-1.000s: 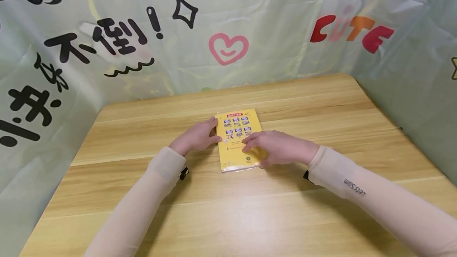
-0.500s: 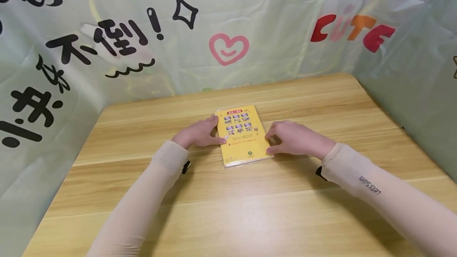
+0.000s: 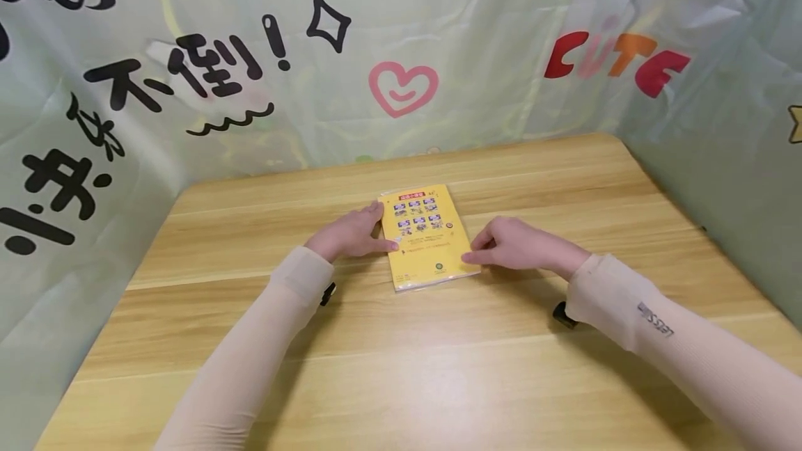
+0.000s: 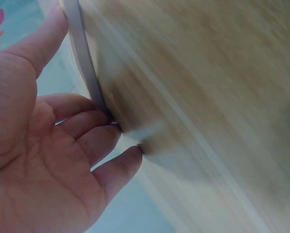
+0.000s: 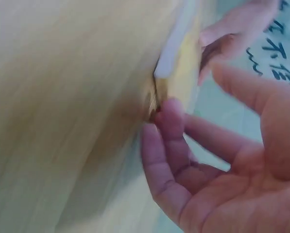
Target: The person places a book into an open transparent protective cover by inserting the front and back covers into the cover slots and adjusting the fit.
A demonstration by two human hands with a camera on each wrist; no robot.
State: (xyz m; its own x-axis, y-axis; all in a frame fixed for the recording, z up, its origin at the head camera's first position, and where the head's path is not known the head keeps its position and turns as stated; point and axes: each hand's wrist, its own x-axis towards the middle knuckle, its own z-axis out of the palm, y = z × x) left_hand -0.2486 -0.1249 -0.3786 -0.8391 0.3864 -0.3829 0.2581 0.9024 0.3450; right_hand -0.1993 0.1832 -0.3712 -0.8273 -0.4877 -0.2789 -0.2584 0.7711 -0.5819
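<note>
A thin yellow book (image 3: 429,235) lies flat on the wooden table. Its printed cover has small pictures in two rows under a red title strip, and a clear shiny edge shows at the bottom. My left hand (image 3: 349,234) rests against the book's left side, thumb spread apart from the other fingers, which touch the edge near the tabletop. At the lower right side, my right hand (image 3: 516,243) pinches the book's edge, thumb over the cover. In the right wrist view, the fingertips (image 5: 171,109) meet the edge of the book close to the table; the exact contact underneath is hidden.
The wooden table (image 3: 401,367) extends around the book on all sides. A pale curtain (image 3: 482,54) with printed characters, a pink heart and coloured letters hangs behind the table and along its sides.
My right hand has moved off the cover to the book's right edge, its thumb now over the cover. The book has shifted slightly away and right. The left hand stays at its left side.
</note>
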